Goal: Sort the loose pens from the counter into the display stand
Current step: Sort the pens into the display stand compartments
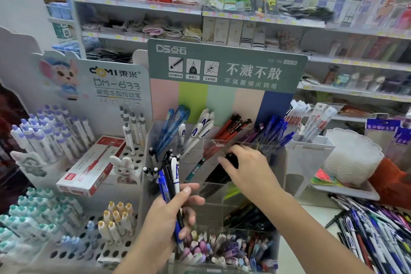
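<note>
While partly hidden, four pens [170,181], left hand [169,218].

Red pen box [90,165] left; stacked white trays [353,158] right.

The display stand [226,66] has a grey-green header with white lettering above vertical stripes of pink, lime green, pale green, peach and dark blue. In its clear compartments stand blue pens [175,122], white pens with blue letters [203,127], red-and-black pens [233,127] and purple and blue pens [273,129]. The bundle of pens [170,182] in the left hand [171,218] is blue, black and white. A red-and-white box [93,164] lies to the left. The loose pens [373,229] on the white bench [311,213] are blue, white, black and red.
</note>
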